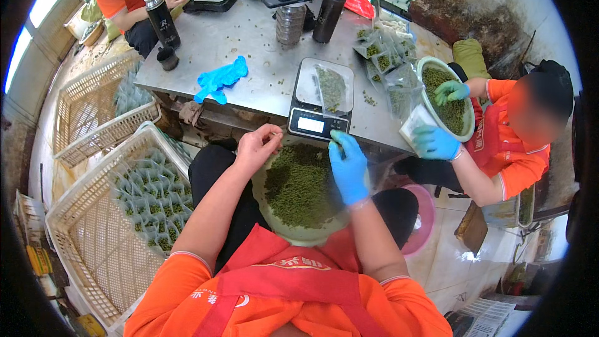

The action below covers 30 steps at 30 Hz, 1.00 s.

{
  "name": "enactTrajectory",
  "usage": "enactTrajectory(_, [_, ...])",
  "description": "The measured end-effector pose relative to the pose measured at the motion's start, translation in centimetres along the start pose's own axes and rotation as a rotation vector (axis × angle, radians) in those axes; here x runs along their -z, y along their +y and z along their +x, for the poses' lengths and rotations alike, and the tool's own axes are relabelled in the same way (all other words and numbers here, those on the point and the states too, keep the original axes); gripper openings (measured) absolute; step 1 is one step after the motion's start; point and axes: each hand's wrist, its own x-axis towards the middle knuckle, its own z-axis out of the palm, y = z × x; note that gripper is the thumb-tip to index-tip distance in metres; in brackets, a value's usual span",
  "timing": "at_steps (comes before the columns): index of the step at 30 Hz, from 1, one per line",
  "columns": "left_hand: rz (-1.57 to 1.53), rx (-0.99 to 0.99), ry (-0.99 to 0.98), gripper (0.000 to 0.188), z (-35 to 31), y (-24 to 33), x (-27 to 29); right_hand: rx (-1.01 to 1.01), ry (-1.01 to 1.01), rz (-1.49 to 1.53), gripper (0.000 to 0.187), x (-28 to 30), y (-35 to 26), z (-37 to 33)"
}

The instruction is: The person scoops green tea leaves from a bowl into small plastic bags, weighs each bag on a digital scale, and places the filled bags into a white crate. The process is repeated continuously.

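Note:
On my lap sits a wide pale bowl filled with small green peppercorn-like berries. My left hand is bare and pinched at the bowl's far left rim; what its fingertips hold, if anything, is too small to make out. In a blue glove, my right hand is over the bowl's right side, fingers bent together near the scale's front corner. A bit of green shows at its fingertips. Just beyond the hands, a digital scale carries a clear bag of green berries lying flat on its pan.
The metal table holds a blue glove, dark flasks and filled bags. A co-worker at right dips a gloved hand into another bowl; another person sits far left. Plastic crates stand left, a pink basin right.

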Motion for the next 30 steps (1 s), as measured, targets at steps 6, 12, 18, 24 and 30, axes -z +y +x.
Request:
enactTrajectory(6, [-0.049, -0.077, 0.078, 0.016, 0.3, -0.3, -0.3, 0.045, 0.113, -0.458, 0.033, -2.3, -3.2, 5.2])
enactTrajectory(12, [0.444, -0.419, 0.3, 0.031, 0.8, 0.8, 0.1, 0.191, -0.06, -0.616, 0.022, -1.3, -4.6, 9.3])
enactTrajectory(18, [0.765, -0.353, 0.393, 0.059, 3.2, 1.0, 0.9, 0.645, -0.236, -0.682, 0.013, -2.3, -11.2, 6.4])
enactTrajectory(24, [0.679, -0.276, 0.304, 0.059, 1.7, -0.8, -0.6, 0.449, -0.304, -0.618, 0.012, -6.3, -7.8, 5.8])
enactTrajectory(30, [0.664, -0.307, 0.362, 0.059, 1.3, 0.0, -0.6, 0.468, -0.372, -0.582, 0.025, -4.7, -9.8, 4.6])
